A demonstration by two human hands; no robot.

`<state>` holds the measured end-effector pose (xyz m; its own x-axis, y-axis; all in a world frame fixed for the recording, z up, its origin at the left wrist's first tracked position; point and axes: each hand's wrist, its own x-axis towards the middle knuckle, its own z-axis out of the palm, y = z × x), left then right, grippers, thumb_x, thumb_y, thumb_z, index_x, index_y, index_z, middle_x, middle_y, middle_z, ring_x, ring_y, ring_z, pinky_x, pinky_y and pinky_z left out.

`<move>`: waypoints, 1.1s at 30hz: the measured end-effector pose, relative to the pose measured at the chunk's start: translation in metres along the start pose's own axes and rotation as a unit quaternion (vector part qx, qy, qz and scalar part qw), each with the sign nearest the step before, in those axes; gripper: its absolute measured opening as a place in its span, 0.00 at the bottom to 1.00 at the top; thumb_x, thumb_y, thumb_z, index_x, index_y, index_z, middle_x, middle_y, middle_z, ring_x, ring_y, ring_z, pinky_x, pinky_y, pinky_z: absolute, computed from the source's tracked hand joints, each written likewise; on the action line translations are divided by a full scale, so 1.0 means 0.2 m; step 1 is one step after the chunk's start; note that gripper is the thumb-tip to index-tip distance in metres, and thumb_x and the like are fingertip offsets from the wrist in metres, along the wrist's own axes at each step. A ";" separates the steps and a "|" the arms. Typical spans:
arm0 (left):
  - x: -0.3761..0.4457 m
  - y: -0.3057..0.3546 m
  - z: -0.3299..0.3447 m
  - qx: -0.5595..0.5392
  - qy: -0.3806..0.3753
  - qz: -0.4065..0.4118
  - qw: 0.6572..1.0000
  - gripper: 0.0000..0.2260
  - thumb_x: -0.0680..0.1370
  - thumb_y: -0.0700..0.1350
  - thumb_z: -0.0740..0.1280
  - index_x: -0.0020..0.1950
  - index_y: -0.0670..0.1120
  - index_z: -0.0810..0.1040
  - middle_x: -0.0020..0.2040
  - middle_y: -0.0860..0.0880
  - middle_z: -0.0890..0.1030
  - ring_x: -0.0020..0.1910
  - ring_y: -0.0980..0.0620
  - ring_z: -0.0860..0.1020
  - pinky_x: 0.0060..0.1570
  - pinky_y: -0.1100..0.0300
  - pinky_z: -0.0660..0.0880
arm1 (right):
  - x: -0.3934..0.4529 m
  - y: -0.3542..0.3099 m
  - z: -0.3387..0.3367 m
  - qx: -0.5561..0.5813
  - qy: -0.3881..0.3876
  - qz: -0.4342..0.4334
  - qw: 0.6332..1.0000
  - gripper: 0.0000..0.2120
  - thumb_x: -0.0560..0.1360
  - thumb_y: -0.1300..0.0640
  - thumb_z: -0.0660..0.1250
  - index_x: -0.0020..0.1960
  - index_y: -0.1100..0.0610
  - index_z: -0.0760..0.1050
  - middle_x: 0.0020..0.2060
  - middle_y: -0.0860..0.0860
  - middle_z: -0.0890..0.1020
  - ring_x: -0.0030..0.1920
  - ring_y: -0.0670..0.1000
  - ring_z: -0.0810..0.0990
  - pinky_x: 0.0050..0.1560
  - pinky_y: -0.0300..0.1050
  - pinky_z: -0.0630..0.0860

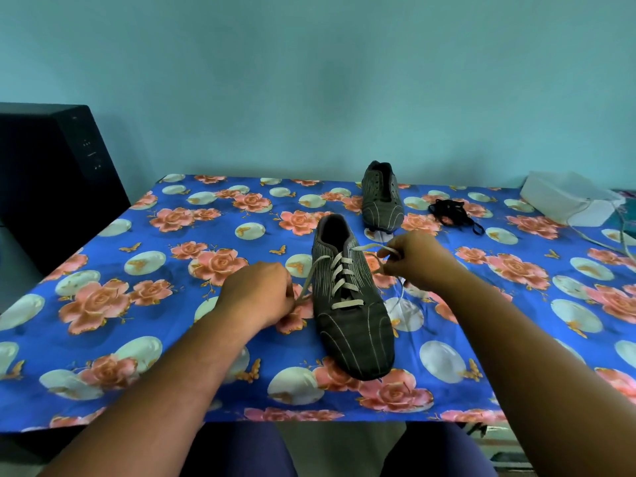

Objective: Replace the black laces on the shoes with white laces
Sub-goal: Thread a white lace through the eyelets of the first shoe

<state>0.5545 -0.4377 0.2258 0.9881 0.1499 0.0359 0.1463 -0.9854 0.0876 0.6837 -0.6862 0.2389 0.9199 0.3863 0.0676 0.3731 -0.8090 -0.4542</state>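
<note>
Table [144, 339] is carrying both shoes: the near shoe [354, 325] is sitting between the hands, the far shoe [382, 197] is lying laceless beside the black laces [452, 210]. Left hand [256, 294] and right hand [418, 261] are each pinching one end of the white lace [340, 270]. Uneven pulling is likely leaving one end short; slipping fingers are risking slack crossings.

The worktop [103, 339] lies open along its left edge and near corners. The near shoe [354, 325] blocks the middle; the far shoe [380, 197], black laces [451, 210] and white box [568, 197] crowd the far right.
</note>
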 end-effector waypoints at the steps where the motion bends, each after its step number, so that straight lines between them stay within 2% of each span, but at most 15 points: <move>1: -0.01 0.01 0.00 0.007 0.000 0.004 1.000 0.06 0.75 0.49 0.68 0.43 0.51 0.84 0.39 0.50 0.83 0.40 0.48 0.80 0.33 0.58 0.75 | 0.00 0.00 0.01 -0.032 -0.014 0.003 0.999 0.07 0.73 0.59 0.75 0.50 0.58 0.83 0.41 0.54 0.86 0.35 0.51 0.83 0.40 0.47 0.82; 3: -0.04 0.03 0.00 0.010 0.003 0.011 1.000 0.07 0.75 0.50 0.69 0.40 0.50 0.83 0.37 0.50 0.81 0.38 0.49 0.80 0.29 0.60 0.69 | -0.01 0.01 0.04 -0.059 -0.026 0.013 0.998 0.08 0.73 0.56 0.76 0.49 0.59 0.84 0.42 0.55 0.86 0.38 0.53 0.82 0.47 0.52 0.82; 8: -0.05 0.04 0.03 -0.049 0.009 0.001 0.999 0.09 0.69 0.43 0.72 0.29 0.51 0.81 0.27 0.56 0.81 0.29 0.56 0.78 0.27 0.60 0.73 | -0.05 0.04 0.11 -0.069 -0.004 0.041 0.997 0.13 0.74 0.52 0.74 0.46 0.63 0.83 0.42 0.60 0.85 0.46 0.60 0.83 0.42 0.47 0.75; 10: -0.05 0.04 0.04 -0.045 0.014 0.004 0.999 0.07 0.69 0.42 0.70 0.32 0.51 0.82 0.29 0.56 0.81 0.31 0.57 0.78 0.27 0.61 0.70 | -0.06 0.05 0.12 -0.056 0.005 0.060 0.997 0.13 0.74 0.52 0.75 0.45 0.62 0.84 0.41 0.58 0.85 0.45 0.58 0.83 0.42 0.44 0.73; 13: -0.03 0.01 0.06 -0.037 0.035 -0.001 0.999 0.03 0.76 0.46 0.69 0.43 0.51 0.83 0.37 0.52 0.82 0.39 0.51 0.80 0.32 0.57 0.74 | -0.07 0.06 0.12 -0.068 0.005 0.068 0.995 0.10 0.74 0.52 0.76 0.42 0.60 0.83 0.38 0.54 0.85 0.42 0.55 0.83 0.35 0.42 0.72; 15: -0.02 -0.03 0.05 -0.116 0.039 -0.019 0.992 0.06 0.79 0.49 0.69 0.43 0.51 0.83 0.37 0.53 0.83 0.37 0.50 0.81 0.33 0.58 0.73 | -0.07 0.06 0.11 -0.070 0.018 0.068 0.995 0.09 0.74 0.54 0.74 0.41 0.60 0.82 0.36 0.54 0.84 0.40 0.54 0.82 0.36 0.45 0.75; 17: 0.00 -0.05 0.04 -0.267 0.058 -0.041 0.961 0.06 0.79 0.49 0.71 0.43 0.50 0.82 0.36 0.52 0.84 0.32 0.52 0.83 0.34 0.58 0.76 | -0.07 0.04 0.07 -0.016 0.054 0.063 0.996 0.09 0.75 0.55 0.73 0.39 0.58 0.80 0.32 0.52 0.82 0.36 0.52 0.81 0.36 0.47 0.75; 20: 0.05 -0.03 -0.03 -0.439 0.121 -0.051 0.889 0.03 0.77 0.46 0.74 0.46 0.47 0.84 0.42 0.52 0.85 0.41 0.55 0.84 0.44 0.56 0.80 | -0.07 -0.07 -0.03 0.152 0.117 0.031 0.981 0.07 0.77 0.57 0.72 0.40 0.54 0.79 0.30 0.52 0.80 0.28 0.48 0.77 0.32 0.46 0.76; 21: 0.08 -0.01 -0.06 -0.484 0.125 -0.044 0.865 0.03 0.77 0.44 0.75 0.46 0.46 0.84 0.42 0.52 0.85 0.40 0.59 0.83 0.43 0.58 0.79 | -0.06 -0.12 -0.06 0.222 0.127 0.020 0.967 0.05 0.77 0.61 0.70 0.43 0.55 0.81 0.32 0.53 0.82 0.29 0.48 0.78 0.32 0.48 0.79; 23: 0.12 0.05 -0.14 -0.552 0.121 -0.032 0.825 0.02 0.77 0.42 0.74 0.46 0.45 0.83 0.39 0.53 0.83 0.31 0.66 0.78 0.35 0.68 0.74 | -0.03 -0.23 -0.09 0.330 0.130 -0.005 0.935 0.10 0.76 0.70 0.64 0.46 0.58 0.81 0.37 0.56 0.84 0.32 0.48 0.81 0.34 0.46 0.81; 25: 0.17 0.12 -0.20 -0.586 0.135 -0.028 0.798 0.02 0.78 0.40 0.74 0.48 0.42 0.83 0.35 0.54 0.81 0.25 0.66 0.74 0.28 0.72 0.69 | 0.00 -0.33 -0.10 0.391 0.130 -0.022 0.911 0.12 0.76 0.72 0.61 0.46 0.60 0.80 0.38 0.56 0.84 0.32 0.49 0.82 0.34 0.41 0.79; 28: 0.24 0.20 -0.22 -0.613 0.150 -0.038 0.775 0.02 0.77 0.37 0.74 0.49 0.41 0.83 0.34 0.53 0.80 0.23 0.66 0.73 0.24 0.74 0.66 | 0.04 -0.42 -0.08 0.423 0.130 -0.020 0.896 0.10 0.78 0.72 0.62 0.47 0.62 0.80 0.37 0.58 0.83 0.31 0.50 0.82 0.30 0.36 0.76; 30: 0.28 0.22 -0.20 -0.618 0.147 -0.049 0.771 0.03 0.76 0.36 0.74 0.47 0.41 0.83 0.36 0.51 0.82 0.26 0.66 0.76 0.29 0.70 0.71 | 0.08 -0.41 -0.05 0.402 0.131 -0.017 0.906 0.08 0.78 0.68 0.65 0.46 0.60 0.80 0.36 0.55 0.83 0.32 0.51 0.81 0.33 0.41 0.79; 31: 0.31 0.22 -0.17 -0.611 0.144 -0.056 0.776 0.04 0.75 0.36 0.75 0.46 0.43 0.83 0.39 0.49 0.84 0.32 0.63 0.80 0.36 0.64 0.77 | 0.10 -0.39 -0.03 0.359 0.134 -0.014 0.923 0.06 0.78 0.65 0.67 0.45 0.58 0.81 0.35 0.53 0.83 0.33 0.51 0.81 0.36 0.45 0.79; 33: 0.36 0.20 -0.10 -0.556 0.134 -0.069 0.817 0.06 0.73 0.38 0.77 0.42 0.49 0.83 0.45 0.48 0.86 0.44 0.54 0.83 0.51 0.52 0.81 | 0.13 -0.34 0.01 0.202 0.145 -0.006 0.969 0.05 0.77 0.59 0.68 0.43 0.56 0.80 0.34 0.52 0.82 0.35 0.54 0.79 0.36 0.45 0.75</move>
<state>0.6300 -0.4646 0.2517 0.8981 0.4121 0.1536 -0.0271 -0.2967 0.9546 0.6811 -0.6208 0.2702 0.9326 0.2068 0.2959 0.3610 -0.5427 -0.7584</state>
